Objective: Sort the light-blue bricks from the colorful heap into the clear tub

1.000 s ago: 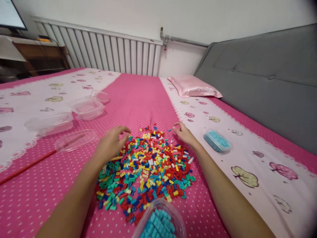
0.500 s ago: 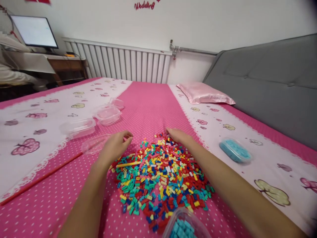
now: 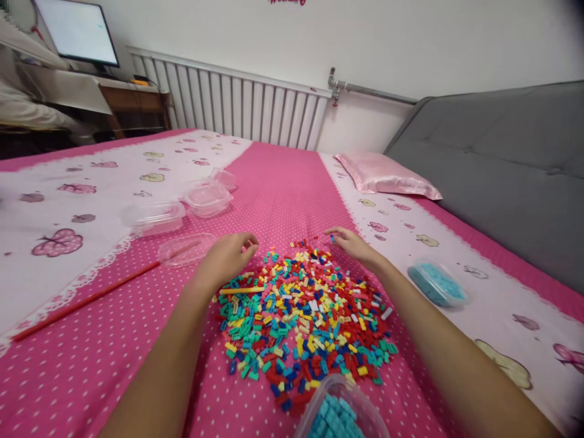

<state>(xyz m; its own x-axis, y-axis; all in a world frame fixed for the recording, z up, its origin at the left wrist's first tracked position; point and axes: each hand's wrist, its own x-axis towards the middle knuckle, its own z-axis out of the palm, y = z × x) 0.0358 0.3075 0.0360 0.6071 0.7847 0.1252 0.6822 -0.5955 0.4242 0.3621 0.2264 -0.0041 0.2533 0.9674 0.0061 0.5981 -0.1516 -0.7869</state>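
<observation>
A wide pile of small toy building bricks (image 3: 310, 304) in red, yellow, blue, green and white lies spread on the pink bedsheet. At its far left edge is my left hand (image 3: 230, 258), fingers loosely bent and thumb apart, with nothing seen in it. My right hand (image 3: 352, 244) hovers over the far right edge, index finger stretched and thumb apart. A blue brick (image 3: 333, 238) shows by its fingertips; whether they touch is unclear. A yellow stick (image 3: 241, 291) lies on the pile near my left wrist. Closest to me, a clear tub (image 3: 314, 398) contains light-blue bricks.
Clear plastic containers (image 3: 207, 199) and a clear lid (image 3: 171, 250) lie on the left, by a long red stick (image 3: 91, 299). A lidded tub of blue bricks (image 3: 438, 283) sits at right. Beyond are a pillow (image 3: 387, 174), a radiator (image 3: 228, 100) and a seated person (image 3: 27, 103).
My right hand has moved right and away from the pile's far edge, its fingers now more visible. My left hand has shifted slightly. The camera view has tilted down a little.
</observation>
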